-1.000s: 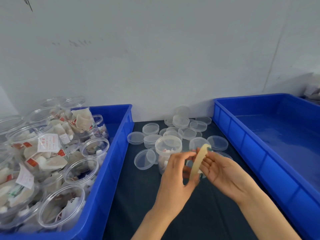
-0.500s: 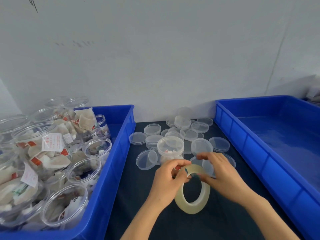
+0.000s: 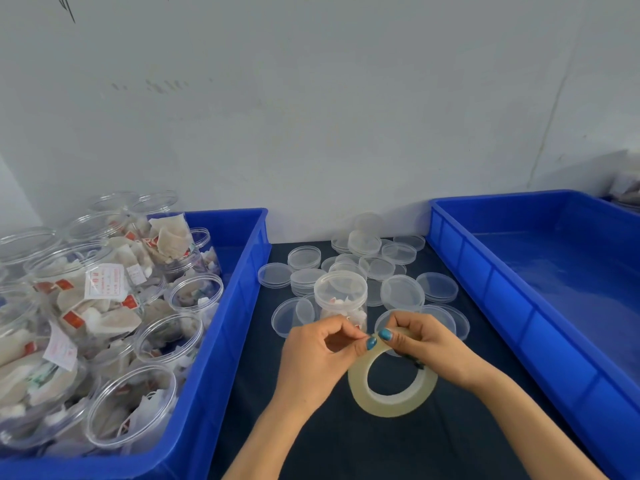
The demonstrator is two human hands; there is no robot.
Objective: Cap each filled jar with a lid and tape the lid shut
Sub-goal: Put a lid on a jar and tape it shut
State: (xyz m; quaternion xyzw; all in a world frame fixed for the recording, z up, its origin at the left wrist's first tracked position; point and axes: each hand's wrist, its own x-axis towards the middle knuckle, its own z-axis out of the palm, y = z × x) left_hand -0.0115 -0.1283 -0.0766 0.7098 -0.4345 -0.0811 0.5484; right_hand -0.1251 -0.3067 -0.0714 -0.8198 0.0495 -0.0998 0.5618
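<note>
- The tape roll (image 3: 391, 405) is pale yellow, half-transparent.
- The left bin (image 3: 235, 313) and the right bin (image 3: 485, 289) are bright blue.
- The tabletop (image 3: 381, 452) is very dark navy.
- The lids (image 3: 401, 292) are clear, without colour.
- The left hand (image 3: 318, 362) and the right hand (image 3: 427, 344) have teal nails.

Blue bin (image 3: 228, 327) left, blue bin (image 3: 502, 306) right; dark tabletop (image 3: 381, 452) between; pale wall (image 3: 311, 116) behind.

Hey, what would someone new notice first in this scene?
At centre front, the left hand and right hand pinch a clear tape roll, just in front of a capped jar. At left, a blue bin brims with open filled jars. Loose lids litter the dark table behind.
</note>
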